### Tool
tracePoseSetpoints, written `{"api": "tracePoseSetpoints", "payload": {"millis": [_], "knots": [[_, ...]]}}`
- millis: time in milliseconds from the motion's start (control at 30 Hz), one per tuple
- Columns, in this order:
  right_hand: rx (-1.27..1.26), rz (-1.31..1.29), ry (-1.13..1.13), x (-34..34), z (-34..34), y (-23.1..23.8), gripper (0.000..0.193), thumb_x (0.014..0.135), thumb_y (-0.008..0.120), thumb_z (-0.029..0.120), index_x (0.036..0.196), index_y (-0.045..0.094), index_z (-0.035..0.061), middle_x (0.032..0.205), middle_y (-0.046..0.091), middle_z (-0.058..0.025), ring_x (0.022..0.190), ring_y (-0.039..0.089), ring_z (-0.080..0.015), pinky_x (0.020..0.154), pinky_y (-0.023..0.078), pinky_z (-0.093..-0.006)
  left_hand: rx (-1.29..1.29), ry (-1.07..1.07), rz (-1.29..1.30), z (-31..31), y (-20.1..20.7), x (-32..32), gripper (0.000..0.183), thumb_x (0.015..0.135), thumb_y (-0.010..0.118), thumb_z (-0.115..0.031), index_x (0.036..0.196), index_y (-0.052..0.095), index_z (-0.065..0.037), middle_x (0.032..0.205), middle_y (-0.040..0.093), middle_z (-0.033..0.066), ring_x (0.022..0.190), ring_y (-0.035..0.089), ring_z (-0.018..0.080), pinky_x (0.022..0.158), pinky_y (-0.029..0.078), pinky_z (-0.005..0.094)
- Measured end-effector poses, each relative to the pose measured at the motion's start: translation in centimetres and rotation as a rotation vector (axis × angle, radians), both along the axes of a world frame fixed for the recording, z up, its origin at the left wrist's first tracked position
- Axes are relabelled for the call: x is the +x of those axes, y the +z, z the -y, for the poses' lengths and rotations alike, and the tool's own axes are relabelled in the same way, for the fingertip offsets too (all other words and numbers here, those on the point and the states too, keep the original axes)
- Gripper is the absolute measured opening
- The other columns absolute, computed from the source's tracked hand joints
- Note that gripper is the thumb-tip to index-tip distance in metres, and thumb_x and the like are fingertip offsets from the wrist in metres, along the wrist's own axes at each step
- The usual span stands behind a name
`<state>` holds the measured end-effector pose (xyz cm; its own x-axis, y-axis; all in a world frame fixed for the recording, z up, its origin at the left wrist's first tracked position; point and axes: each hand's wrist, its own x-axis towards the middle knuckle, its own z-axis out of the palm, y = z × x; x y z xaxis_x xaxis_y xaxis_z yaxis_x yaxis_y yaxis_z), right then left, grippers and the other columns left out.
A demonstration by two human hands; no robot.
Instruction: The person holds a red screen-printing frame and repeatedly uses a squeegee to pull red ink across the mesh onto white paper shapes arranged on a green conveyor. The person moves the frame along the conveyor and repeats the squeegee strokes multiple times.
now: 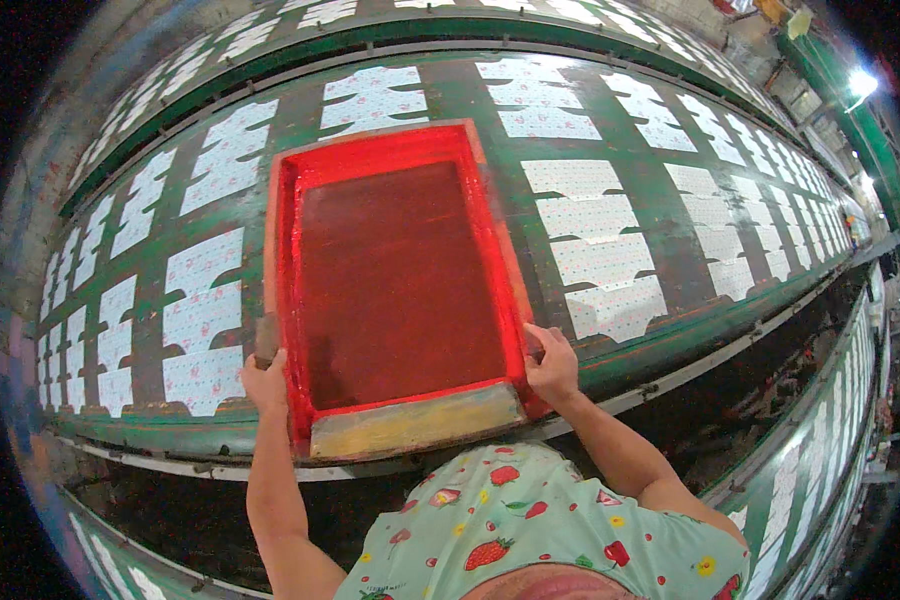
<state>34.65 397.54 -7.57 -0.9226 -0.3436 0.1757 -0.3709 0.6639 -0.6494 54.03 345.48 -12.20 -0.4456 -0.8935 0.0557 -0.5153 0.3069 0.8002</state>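
A screen printing frame point(518, 330) with red ink-coated inner sides lies flat before me on a long green printing table point(450, 75). Its mesh point(395, 280) is dark reddish brown. My left hand point(265, 382) is closed on the frame's left side near the front corner, beside a small grey-brown block point(267, 338). On the opposite side my right hand point(552, 366) grips the right edge, thumb and fingers curled at the rim. Along the near end lies a worn yellow-grey bar point(415, 425), perhaps a squeegee. The frame covers whatever is under it.
White printed fabric pieces point(205, 280) lie in rows to the left. More patterned fabric pieces point(595, 240) continue on the right. A metal rail point(670, 392) runs along the table's near edge. Another table point(805, 470) with fabric stands at lower right. A bright lamp point(862, 83) shines at upper right.
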Motion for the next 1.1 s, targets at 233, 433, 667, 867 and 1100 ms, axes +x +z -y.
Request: {"api": "tracePoseSetpoints", "payload": {"millis": [233, 433, 667, 867, 1100], "knots": [[-0.082, -0.037, 0.02, -0.3, -0.6, 2.8, 0.045, 0.08, 0.077, 0.004, 0.124, 0.079, 0.0141, 0.107, 0.071, -0.0132, 0.101, 0.072, -0.0403, 0.088, 0.061, -0.0498, 0.208, 0.014, -0.081, -0.4, 2.5, -0.5, 0.026, 0.091, 0.091, -0.014, 0.109, 0.081, 0.002, 0.096, 0.077, 0.0046, 0.082, 0.066, 0.0179, 0.078, 0.054, 0.0383], [-0.048, -0.002, -0.068, -4.8, -3.8, 3.0, 0.036, 0.083, 0.077, 0.003, 0.116, 0.082, 0.0153, 0.105, 0.074, -0.0138, 0.102, 0.074, -0.0399, 0.086, 0.061, -0.0497, 0.343, -0.005, -0.319, -5.4, 6.0, -3.7, 0.03, 0.09, 0.092, -0.008, 0.115, 0.079, 0.002, 0.104, 0.078, 0.0064, 0.086, 0.068, 0.0164, 0.079, 0.056, 0.0362], [-0.043, -0.03, -0.165, -11.6, -16.2, 2.1, 0.025, 0.088, 0.08, 0.005, 0.111, 0.084, 0.0131, 0.102, 0.075, -0.0134, 0.095, 0.075, -0.0358, 0.082, 0.06, -0.0479, 0.273, -0.03, -0.232, -17.6, 4.3, -11.7, 0.037, 0.09, 0.093, -0.008, 0.12, 0.075, 0.004, 0.108, 0.079, 0.0064, 0.091, 0.071, 0.0167, 0.084, 0.058, 0.0358], [-0.001, -0.063, -0.243, -16.9, -29.7, 0.2, 0.029, 0.082, 0.078, 0.002, 0.109, 0.084, 0.0119, 0.096, 0.073, -0.0111, 0.091, 0.074, -0.0319, 0.082, 0.059, -0.0446, 0.307, -0.068, -0.337, -31.9, 2.7, -17.9, 0.032, 0.089, 0.093, -0.007, 0.114, 0.076, 0.003, 0.104, 0.079, 0.0066, 0.09, 0.07, 0.0173, 0.085, 0.057, 0.0369], [-0.054, -0.034, -0.229, -21.3, -40.1, -0.5, 0.037, 0.077, 0.073, -0.004, 0.109, 0.083, 0.0092, 0.099, 0.073, -0.0113, 0.091, 0.074, -0.0293, 0.084, 0.059, -0.0406, 0.178, -0.023, -0.314, -43.0, 2.0, -21.7, 0.03, 0.087, 0.095, -0.012, 0.107, 0.079, 0.002, 0.096, 0.078, 0.0042, 0.085, 0.067, 0.015, 0.08, 0.055, 0.0363]]}}
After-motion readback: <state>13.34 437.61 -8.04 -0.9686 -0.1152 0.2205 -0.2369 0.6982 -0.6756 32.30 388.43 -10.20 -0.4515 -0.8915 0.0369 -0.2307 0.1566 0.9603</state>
